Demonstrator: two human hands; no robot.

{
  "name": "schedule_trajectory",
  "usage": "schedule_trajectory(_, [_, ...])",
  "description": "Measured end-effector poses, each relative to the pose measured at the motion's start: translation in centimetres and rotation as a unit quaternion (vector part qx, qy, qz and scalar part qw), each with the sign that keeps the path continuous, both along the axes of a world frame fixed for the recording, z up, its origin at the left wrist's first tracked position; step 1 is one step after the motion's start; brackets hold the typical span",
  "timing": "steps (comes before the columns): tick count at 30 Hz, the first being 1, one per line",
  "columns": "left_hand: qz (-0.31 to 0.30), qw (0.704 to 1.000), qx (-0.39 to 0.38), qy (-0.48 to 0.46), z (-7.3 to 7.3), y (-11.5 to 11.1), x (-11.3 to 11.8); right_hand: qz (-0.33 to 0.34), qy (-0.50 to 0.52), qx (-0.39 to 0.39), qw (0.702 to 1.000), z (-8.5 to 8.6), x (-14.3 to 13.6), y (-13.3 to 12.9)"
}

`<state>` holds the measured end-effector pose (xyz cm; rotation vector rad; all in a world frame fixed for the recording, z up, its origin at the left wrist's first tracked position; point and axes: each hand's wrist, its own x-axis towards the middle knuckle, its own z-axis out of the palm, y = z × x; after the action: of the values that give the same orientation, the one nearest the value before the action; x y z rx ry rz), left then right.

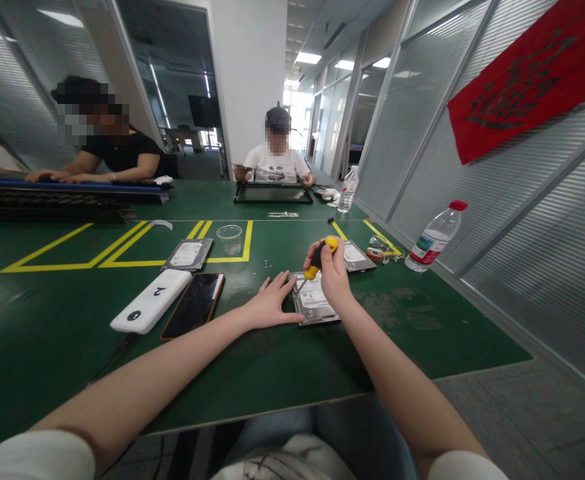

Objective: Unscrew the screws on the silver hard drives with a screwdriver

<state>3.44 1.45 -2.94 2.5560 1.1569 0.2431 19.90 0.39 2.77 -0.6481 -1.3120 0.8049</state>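
Observation:
A hard drive (316, 297) lies flat on the green table in front of me, its white label facing up. My left hand (271, 301) rests against the drive's left edge, thumb and fingers spread. In my right hand (333, 268) is a screwdriver (315, 264) with a yellow and black handle, the fingers wrapped round it. Its shaft slants down to the left, and the tip is at the drive's upper left part, near my left fingertips. Several tiny bits, perhaps screws (266, 264), lie on the table beyond my left hand.
Left of me lie a white power bank (151, 301), a phone (195, 305) and another hard drive (188, 253) near a clear plastic cup (229, 239). A third drive (358, 257) and a water bottle (435, 239) stand to the right. Two people sit across the table (422, 333).

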Motion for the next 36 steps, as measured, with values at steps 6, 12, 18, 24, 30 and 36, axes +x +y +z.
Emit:
schedule_trajectory(6, [0.003,1.000,-0.006,0.008,0.2,-0.2,0.1,0.002,-0.001,0.002,1.000,0.0,0.0,0.0])
schedule_trajectory(12, [0.002,1.000,0.008,0.008,0.3,-0.3,0.1,0.003,-0.001,-0.002,1.000,0.0,0.0,0.1])
schedule_trajectory(18, [-0.004,1.000,0.015,-0.004,-0.1,-0.1,0.2,0.026,-0.004,-0.005,1.000,0.0,0.0,0.0])
schedule_trajectory(24, [-0.009,1.000,0.018,-0.009,-0.1,-0.4,0.3,0.093,-0.025,-0.040,0.994,0.6,-0.1,-0.4])
schedule_trajectory(30, [-0.013,1.000,-0.010,-0.023,-0.2,0.2,0.1,0.057,-0.051,-0.035,0.996,0.8,0.3,-0.3])
schedule_trajectory(36, [-0.002,1.000,-0.016,-0.020,-0.7,0.6,0.2,0.067,-0.061,-0.033,0.995,0.7,0.2,-0.5])
